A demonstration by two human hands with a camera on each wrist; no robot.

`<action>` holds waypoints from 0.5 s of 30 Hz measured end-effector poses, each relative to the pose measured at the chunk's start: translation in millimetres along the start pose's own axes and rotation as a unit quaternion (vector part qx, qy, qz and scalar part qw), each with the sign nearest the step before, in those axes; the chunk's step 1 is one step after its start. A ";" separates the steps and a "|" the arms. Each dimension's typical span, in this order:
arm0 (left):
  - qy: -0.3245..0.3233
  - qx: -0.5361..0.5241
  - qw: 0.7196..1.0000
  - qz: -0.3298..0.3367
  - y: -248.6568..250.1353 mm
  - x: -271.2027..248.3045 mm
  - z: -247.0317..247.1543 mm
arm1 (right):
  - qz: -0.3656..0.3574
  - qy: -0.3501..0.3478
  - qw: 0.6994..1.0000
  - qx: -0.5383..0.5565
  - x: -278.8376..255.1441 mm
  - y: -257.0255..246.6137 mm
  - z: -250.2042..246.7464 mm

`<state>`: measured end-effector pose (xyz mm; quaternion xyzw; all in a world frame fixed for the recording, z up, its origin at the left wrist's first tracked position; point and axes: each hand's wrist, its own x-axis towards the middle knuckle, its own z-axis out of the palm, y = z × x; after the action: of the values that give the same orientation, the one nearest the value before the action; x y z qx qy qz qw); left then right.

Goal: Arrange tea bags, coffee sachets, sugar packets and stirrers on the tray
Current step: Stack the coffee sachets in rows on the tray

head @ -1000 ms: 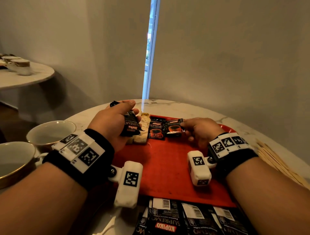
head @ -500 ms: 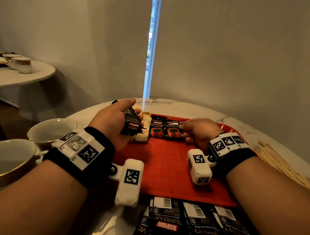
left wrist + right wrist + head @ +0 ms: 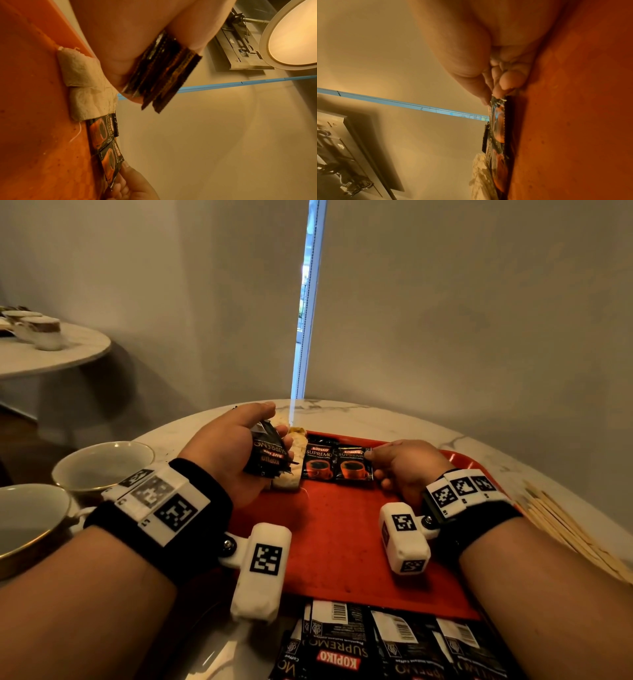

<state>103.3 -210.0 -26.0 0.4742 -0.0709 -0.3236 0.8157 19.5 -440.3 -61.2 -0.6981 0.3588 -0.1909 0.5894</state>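
Pinching the right edge of a Kopiko coffee sachet (image 3: 354,466), the right hand (image 3: 404,467) keeps it flat at the far end of the red tray (image 3: 342,542), touching a second sachet (image 3: 319,461) beside the tea bags (image 3: 291,463). The left hand (image 3: 233,453) clasps a stack of sachets (image 3: 269,455) above the tray. They look light, thin and slick, so I would grip them by the crimped edges.

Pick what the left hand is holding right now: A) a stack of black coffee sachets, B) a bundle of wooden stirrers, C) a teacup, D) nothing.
A: the left hand grips a stack of black coffee sachets above the red tray's left edge.
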 end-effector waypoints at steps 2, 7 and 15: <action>-0.006 -0.004 1.000 -0.009 0.7 -0.5 -0.6 | 0.000 -0.001 1.000 0.004 -0.4 -0.7 0.1; -0.020 -0.032 0.999 -0.032 3.8 -1.5 -3.0 | 0.012 0.004 1.000 0.025 -0.3 -2.2 -1.6; -0.033 0.005 0.999 -0.008 1.4 -2.8 0.5 | -0.067 0.033 0.993 0.095 -6.3 -26.2 -7.7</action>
<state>101.5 -208.2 -24.0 0.4675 -0.0959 -0.3453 0.8081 17.2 -439.8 -33.2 -0.6548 0.3113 -0.2861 0.6265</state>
